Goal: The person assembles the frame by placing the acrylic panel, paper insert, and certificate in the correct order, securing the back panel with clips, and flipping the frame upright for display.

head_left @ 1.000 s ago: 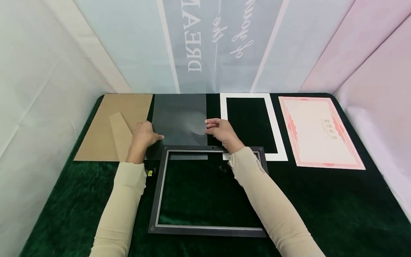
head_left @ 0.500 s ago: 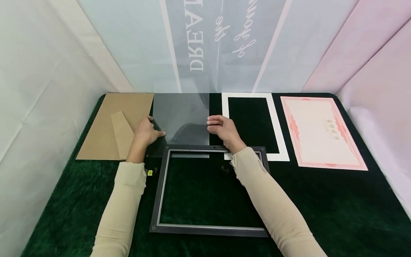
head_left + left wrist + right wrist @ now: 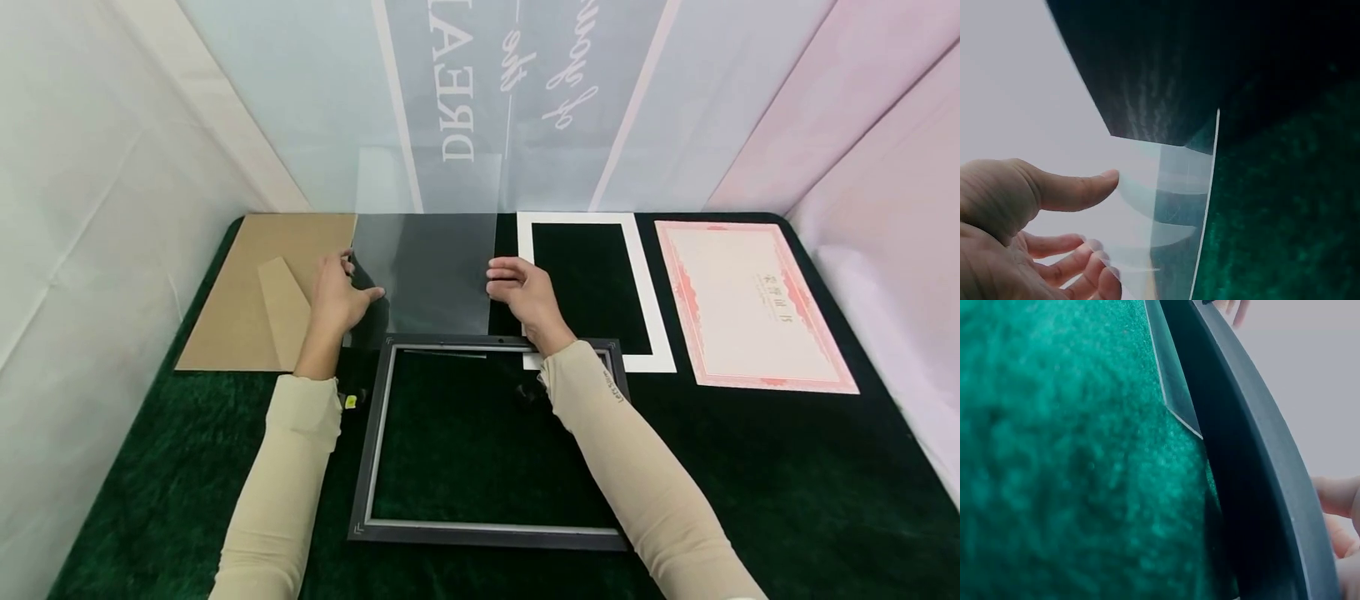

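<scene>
A clear plastic sheet (image 3: 438, 271) is raised between my two hands in the head view, its far part tilted up before the backdrop. My left hand (image 3: 335, 293) holds its left edge, thumb stretched toward the sheet. In the left wrist view the thumb and loosely curled fingers (image 3: 1075, 269) meet the see-through sheet (image 3: 1175, 215). My right hand (image 3: 531, 296) holds the opposite edge with thumb and fingertips. Below both hands lies a dark picture frame (image 3: 487, 536), its far bar overlapping the sheet's near end. That bar (image 3: 1260, 444) mostly hides the right hand in the right wrist view.
A brown backing board (image 3: 225, 317) with a stand leg lies at left. Right of the sheet are a white mat border (image 3: 651, 364) and a pink-edged certificate (image 3: 750, 308). Green velvet (image 3: 187, 475) covers the table, and a printed backdrop (image 3: 540, 175) rises behind.
The sheet's far edge has risen from the table up against the backdrop, and its near edge has slid away from me. Both hands have moved slightly farther up and forward with it.
</scene>
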Demonstrator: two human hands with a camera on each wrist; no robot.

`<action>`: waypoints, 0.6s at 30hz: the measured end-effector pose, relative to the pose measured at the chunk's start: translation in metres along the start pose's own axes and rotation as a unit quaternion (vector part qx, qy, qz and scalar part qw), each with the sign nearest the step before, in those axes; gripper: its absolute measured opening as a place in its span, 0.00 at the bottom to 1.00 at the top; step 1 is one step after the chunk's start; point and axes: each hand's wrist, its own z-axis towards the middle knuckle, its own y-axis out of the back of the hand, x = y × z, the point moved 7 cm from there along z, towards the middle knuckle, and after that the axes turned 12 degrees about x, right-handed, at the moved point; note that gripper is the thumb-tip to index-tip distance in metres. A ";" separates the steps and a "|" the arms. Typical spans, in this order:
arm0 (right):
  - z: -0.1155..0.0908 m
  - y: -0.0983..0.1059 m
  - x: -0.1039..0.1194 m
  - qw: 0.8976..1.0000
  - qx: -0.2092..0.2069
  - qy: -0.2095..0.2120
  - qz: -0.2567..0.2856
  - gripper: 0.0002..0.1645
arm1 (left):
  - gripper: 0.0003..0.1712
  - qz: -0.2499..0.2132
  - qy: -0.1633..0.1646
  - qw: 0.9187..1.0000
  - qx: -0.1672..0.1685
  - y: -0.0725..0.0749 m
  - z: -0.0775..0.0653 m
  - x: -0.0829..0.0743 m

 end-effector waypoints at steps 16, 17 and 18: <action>-0.002 0.006 0.010 0.998 -0.022 0.055 0.012 0.26 | 0.28 -0.140 -0.037 0.987 -0.075 0.015 -0.001 0.000; -0.002 0.006 0.010 0.998 -0.023 0.056 0.013 0.27 | 0.28 -0.144 -0.036 0.986 -0.081 0.015 -0.002 0.000; -0.002 0.006 0.011 0.998 -0.025 0.057 0.012 0.27 | 0.27 -0.150 -0.036 0.984 -0.087 0.016 -0.003 -0.001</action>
